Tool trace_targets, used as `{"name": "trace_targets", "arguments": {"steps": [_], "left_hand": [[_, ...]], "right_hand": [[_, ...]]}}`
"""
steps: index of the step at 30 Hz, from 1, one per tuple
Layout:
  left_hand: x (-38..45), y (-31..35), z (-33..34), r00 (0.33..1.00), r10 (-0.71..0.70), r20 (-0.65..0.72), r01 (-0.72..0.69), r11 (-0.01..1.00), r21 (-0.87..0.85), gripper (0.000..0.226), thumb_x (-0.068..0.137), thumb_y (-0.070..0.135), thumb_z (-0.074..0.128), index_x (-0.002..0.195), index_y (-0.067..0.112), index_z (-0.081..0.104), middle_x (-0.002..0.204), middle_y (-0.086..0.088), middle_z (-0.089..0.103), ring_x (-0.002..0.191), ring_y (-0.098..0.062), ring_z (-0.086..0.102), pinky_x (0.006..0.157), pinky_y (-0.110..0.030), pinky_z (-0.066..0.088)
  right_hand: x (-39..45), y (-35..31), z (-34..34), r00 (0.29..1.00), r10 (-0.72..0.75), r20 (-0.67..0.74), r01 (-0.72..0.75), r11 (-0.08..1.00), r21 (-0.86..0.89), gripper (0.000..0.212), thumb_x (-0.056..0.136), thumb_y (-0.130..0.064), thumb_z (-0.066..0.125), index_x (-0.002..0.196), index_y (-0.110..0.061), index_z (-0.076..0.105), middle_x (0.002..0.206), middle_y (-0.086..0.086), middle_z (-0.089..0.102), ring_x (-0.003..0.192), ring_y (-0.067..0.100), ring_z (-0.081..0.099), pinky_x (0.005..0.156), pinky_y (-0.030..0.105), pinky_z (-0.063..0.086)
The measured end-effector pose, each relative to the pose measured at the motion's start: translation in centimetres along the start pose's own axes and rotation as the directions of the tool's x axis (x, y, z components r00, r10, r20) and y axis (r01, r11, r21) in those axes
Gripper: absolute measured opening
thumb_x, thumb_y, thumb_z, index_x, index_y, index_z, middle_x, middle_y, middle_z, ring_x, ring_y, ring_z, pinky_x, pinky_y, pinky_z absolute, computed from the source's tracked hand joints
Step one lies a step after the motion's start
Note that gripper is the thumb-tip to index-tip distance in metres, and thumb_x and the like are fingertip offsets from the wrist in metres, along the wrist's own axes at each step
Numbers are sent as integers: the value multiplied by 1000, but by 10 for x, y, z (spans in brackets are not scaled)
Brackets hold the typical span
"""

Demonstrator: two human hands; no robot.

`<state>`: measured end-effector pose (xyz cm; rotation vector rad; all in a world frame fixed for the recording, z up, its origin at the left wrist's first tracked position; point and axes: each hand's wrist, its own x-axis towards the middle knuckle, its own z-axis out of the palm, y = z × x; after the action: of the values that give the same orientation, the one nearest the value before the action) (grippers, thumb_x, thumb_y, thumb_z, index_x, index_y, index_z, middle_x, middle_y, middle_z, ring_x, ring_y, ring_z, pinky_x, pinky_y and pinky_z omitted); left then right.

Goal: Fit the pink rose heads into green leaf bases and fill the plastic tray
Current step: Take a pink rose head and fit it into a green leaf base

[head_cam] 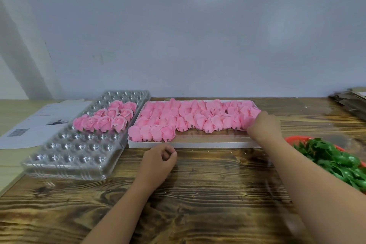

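A clear plastic tray (65,156) with round cups lies at the left; several finished pink roses (107,118) fill its middle cups. A shallow white box (190,143) in the centre holds several loose pink rose heads (178,119). My right hand (263,127) reaches into the box's right end, fingers curled round a rose head (246,120) there. My left hand (158,161) rests on the wooden table in front of the box, fingers loosely curled, holding nothing. Green leaf bases (336,159) are piled in a red basket (295,139) at the right.
Printed paper sheets (39,123) lie left of the plastic tray. A stack of flat cardboard (350,101) sits at the far right back. A pale wall closes the table's far edge. Wooden tabletop (208,194) lies between my arms.
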<state>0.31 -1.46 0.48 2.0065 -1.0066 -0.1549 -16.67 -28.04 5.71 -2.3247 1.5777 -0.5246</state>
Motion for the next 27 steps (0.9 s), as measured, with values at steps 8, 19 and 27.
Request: {"name": "trace_targets", "arguments": {"steps": [8, 19, 27], "left_hand": [[3, -2, 2, 1000, 11, -2, -11, 1000, -9, 16, 92, 20, 71, 79, 29, 68, 67, 6, 65, 68, -5, 60, 61, -11, 45], [3, -2, 1, 1000, 7, 6, -7, 1000, -12, 14, 92, 20, 71, 81, 28, 68, 68, 8, 66, 70, -4, 61, 62, -12, 46], [4, -2, 2, 1000, -3, 7, 3, 1000, -21, 12, 92, 22, 71, 82, 28, 69, 69, 5, 67, 71, -10, 62, 61, -14, 47]], "right_hand": [[7, 5, 7, 993, 105, 45, -105, 994, 4, 42, 86, -11, 61, 122, 5, 47, 122, 26, 57, 117, 44, 52, 94, 46, 49], [14, 5, 7, 988, 138, 75, -140, 990, 16, 30, 88, -10, 54, 116, 0, 58, 118, 24, 61, 110, 42, 58, 92, 47, 53], [19, 7, 12, 988, 134, 77, -130, 990, -62, 31, 90, -5, 50, 120, 0, 57, 123, 25, 58, 114, 42, 57, 95, 49, 52]]}}
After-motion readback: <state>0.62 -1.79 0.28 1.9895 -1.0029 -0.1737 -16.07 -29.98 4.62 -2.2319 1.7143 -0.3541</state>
